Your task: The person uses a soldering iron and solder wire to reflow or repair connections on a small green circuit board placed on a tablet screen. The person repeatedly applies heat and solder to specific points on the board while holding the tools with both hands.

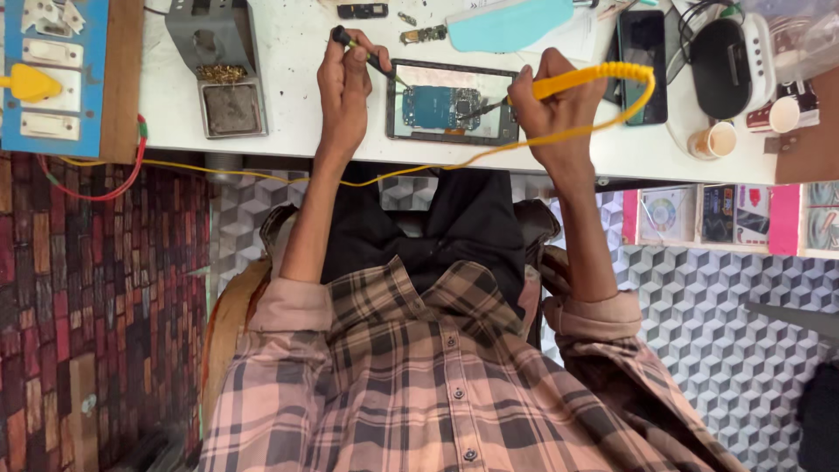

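The blue circuit board (441, 107) is lying inside an opened dark-framed phone body (453, 101), which is resting flat on the white worktable (288, 52) near its front edge, between the person's two hands. The left hand (345, 83) is pinching a thin dark-handled pick or tweezer tool (367, 54), whose tip is slanting down onto the board's upper left corner. The right hand (559, 100) is closed in a pen-like grip around a yellow-handled soldering iron (581, 80), whose dark tip is meeting the board's right side.

To work well here, I judge that both wrists should be resting on the table so the two tips are staying steady, and the iron should be touching only the one joint, briefly, while the left tool is holding the part down.

The iron's yellow cord (419, 169) is looping round the right hand and trailing along the table edge to the left; it could be tugging at the iron. A grey metal iron stand with brass wool and a sponge pad (218, 74) is sitting to the left, a blue switchboard with a yellow plug (48, 79) beyond it. A black phone (642, 63), a black rounded device (725, 65) and a small paper cup (717, 140) are crowding the right side, near the elbow's path.
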